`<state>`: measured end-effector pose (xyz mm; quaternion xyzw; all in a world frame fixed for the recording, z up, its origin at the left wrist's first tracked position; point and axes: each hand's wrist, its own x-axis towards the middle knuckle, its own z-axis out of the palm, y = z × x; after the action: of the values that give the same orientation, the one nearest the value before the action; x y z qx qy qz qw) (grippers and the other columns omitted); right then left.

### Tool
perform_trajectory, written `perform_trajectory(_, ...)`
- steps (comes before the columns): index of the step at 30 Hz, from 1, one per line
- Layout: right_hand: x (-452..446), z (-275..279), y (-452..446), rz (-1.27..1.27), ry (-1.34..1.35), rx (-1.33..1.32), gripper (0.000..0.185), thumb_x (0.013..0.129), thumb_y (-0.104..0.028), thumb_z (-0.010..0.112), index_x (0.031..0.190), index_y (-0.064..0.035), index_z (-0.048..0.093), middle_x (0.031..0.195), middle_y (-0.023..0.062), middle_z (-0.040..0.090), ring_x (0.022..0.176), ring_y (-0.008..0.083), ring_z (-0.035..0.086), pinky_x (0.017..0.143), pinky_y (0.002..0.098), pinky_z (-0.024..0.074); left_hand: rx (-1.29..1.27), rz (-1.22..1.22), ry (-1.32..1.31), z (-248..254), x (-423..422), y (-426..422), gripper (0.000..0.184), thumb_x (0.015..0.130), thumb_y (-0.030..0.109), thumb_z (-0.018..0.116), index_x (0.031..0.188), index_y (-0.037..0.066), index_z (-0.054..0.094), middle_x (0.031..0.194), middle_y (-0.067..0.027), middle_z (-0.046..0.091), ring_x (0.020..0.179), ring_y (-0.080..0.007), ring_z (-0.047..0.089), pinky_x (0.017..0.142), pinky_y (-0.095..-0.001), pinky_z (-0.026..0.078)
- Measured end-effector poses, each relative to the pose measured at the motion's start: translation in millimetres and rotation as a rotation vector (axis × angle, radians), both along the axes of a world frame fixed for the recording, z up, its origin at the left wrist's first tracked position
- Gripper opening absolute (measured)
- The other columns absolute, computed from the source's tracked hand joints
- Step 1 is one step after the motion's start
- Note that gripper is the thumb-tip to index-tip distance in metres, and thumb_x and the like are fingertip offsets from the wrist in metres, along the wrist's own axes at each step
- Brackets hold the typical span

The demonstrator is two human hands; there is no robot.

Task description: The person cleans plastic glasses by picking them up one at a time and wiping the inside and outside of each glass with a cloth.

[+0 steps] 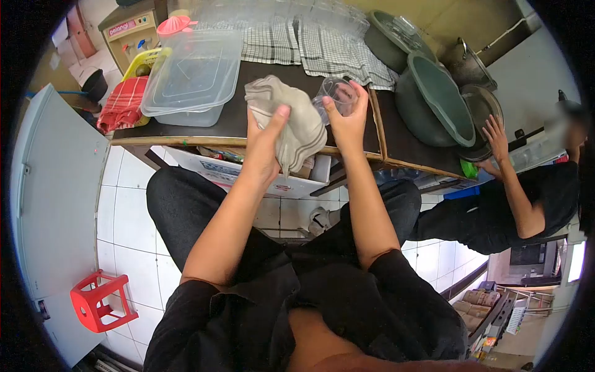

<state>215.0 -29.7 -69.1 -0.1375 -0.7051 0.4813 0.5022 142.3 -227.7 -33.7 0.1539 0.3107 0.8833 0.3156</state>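
Note:
My left hand grips a crumpled greyish-white cloth, its thumb pressed on top and its other fingers hidden behind the folds. In my right hand is a clear plastic cup, tilted, with the thumb and fingers around it. The cloth's right edge reaches close to the cup; whether they touch I cannot tell. Both hands are raised in front of the near edge of a dark tabletop.
A lidded clear plastic box stands at the left by a red checked cloth. Clear cups stand behind checked towels. Green-grey basins are at the right, near another person's hand. A red stool stands lower left.

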Motion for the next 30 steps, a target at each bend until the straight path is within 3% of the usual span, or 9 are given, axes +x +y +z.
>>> perform_trajectory(5, 48.2, 50.2, -34.5, -0.317, 0.104, 0.315, 0.074, 0.101, -0.041, 0.073, 0.150, 0.0031, 0.039, 0.145, 0.0193, 0.051, 0.134, 0.0300, 0.053, 0.117, 0.0452, 0.0404, -0.033, -0.124, 0.078, 12.9, 3.8, -14.2, 0.059, 0.102, 0.014, 0.068, 0.155, 0.006, 0.043, 0.142, -0.0130, 0.061, 0.130, -0.0242, 0.062, 0.113, -0.0416, 0.050)
perform_trajectory(8, 87.8, 84.8, -70.2, 0.309, -0.135, -0.010, 0.067, 0.102, -0.049, 0.072, 0.142, -0.0004, 0.050, 0.121, 0.0077, 0.061, 0.110, 0.0167, 0.060, 0.097, 0.0336, 0.0504, 0.026, -0.282, -0.024, 11.9, 18.4, -16.3, 0.056, 0.104, 0.027, 0.061, 0.153, 0.005, 0.047, 0.147, -0.0151, 0.060, 0.131, -0.0271, 0.063, 0.114, -0.0451, 0.050)
perform_trajectory(12, 102.6, 96.7, -84.4, 0.403, -0.459, -0.219, 0.049, 0.102, -0.026, 0.076, 0.138, 0.0040, 0.060, 0.116, 0.0050, 0.070, 0.107, 0.0106, 0.065, 0.089, 0.0258, 0.0525, 0.129, -0.300, -0.328, 25.1, 45.3, -6.1, 0.071, 0.107, 0.060, 0.044, 0.152, 0.005, 0.050, 0.153, -0.0170, 0.057, 0.133, -0.0305, 0.063, 0.116, -0.0508, 0.048)
perform_trajectory(14, 101.5, 96.4, -77.9, 0.088, -0.360, 0.141, 0.038, 0.093, -0.004, 0.077, 0.130, -0.0006, 0.072, 0.099, 0.0008, 0.067, 0.090, 0.0108, 0.064, 0.079, 0.0242, 0.0498, 0.153, -0.358, -0.402, 20.6, 49.4, 0.5, 0.078, 0.106, 0.067, 0.041, 0.152, 0.005, 0.050, 0.152, -0.0168, 0.058, 0.133, -0.0302, 0.063, 0.116, -0.0515, 0.048)
perform_trajectory(17, 118.5, 113.3, -78.1, 0.118, -0.546, 0.590, 0.033, 0.084, 0.000, 0.077, 0.116, -0.0059, 0.081, 0.086, 0.0015, 0.058, 0.076, 0.0138, 0.058, 0.070, 0.0247, 0.0441, 0.239, -0.495, -0.509, 16.7, 51.8, 2.1, 0.084, 0.104, 0.076, 0.040, 0.152, 0.007, 0.048, 0.146, -0.0170, 0.062, 0.131, -0.0310, 0.064, 0.114, -0.0519, 0.049)
perform_trajectory(21, 130.3, 129.2, -82.8, 0.317, -0.559, 0.547, 0.038, 0.076, -0.019, 0.091, 0.111, -0.0067, 0.082, 0.089, 0.0044, 0.053, 0.083, 0.0191, 0.055, 0.074, 0.0305, 0.0447, 0.005, -0.270, -0.190, 17.3, 55.1, 3.1, 0.053, 0.107, 0.038, 0.067, 0.147, 0.009, 0.048, 0.131, -0.0149, 0.066, 0.123, -0.0294, 0.067, 0.106, -0.0458, 0.055)
perform_trajectory(23, 134.1, 113.5, -70.7, 0.172, -0.402, 0.330, 0.078, 0.071, -0.035, 0.098, 0.133, -0.0007, 0.065, 0.117, 0.0107, 0.063, 0.109, 0.0226, 0.061, 0.100, 0.0373, 0.0478, 0.003, -0.322, -0.064, 19.9, 54.0, -1.0, 0.049, 0.102, 0.013, 0.074, 0.142, 0.007, 0.047, 0.123, -0.0092, 0.068, 0.111, -0.0201, 0.070, 0.096, -0.0365, 0.058)
perform_trajectory(27, 140.9, 102.2, -91.3, 0.571, -0.502, -0.111, 0.099, 0.072, -0.025, 0.100, 0.151, -0.0046, 0.045, 0.146, 0.0156, 0.057, 0.136, 0.0233, 0.053, 0.119, 0.0374, 0.0387, -0.016, -0.351, 0.251, 30.7, 66.8, -3.7, 0.051, 0.100, 0.007, 0.074, 0.142, 0.006, 0.046, 0.115, -0.0078, 0.071, 0.106, -0.0155, 0.069, 0.093, -0.0321, 0.057)
perform_trajectory(30, 149.6, 75.3, -87.6, 0.540, -0.611, -0.300, 0.077, 0.076, -0.010, 0.091, 0.143, -0.0013, 0.054, 0.131, 0.0126, 0.066, 0.118, 0.0185, 0.063, 0.106, 0.0354, 0.0484, 0.045, -0.249, 0.566, 31.5, 66.3, 2.3, 0.054, 0.100, 0.013, 0.077, 0.143, 0.006, 0.045, 0.116, -0.0091, 0.069, 0.109, -0.0162, 0.066, 0.097, -0.0328, 0.053)
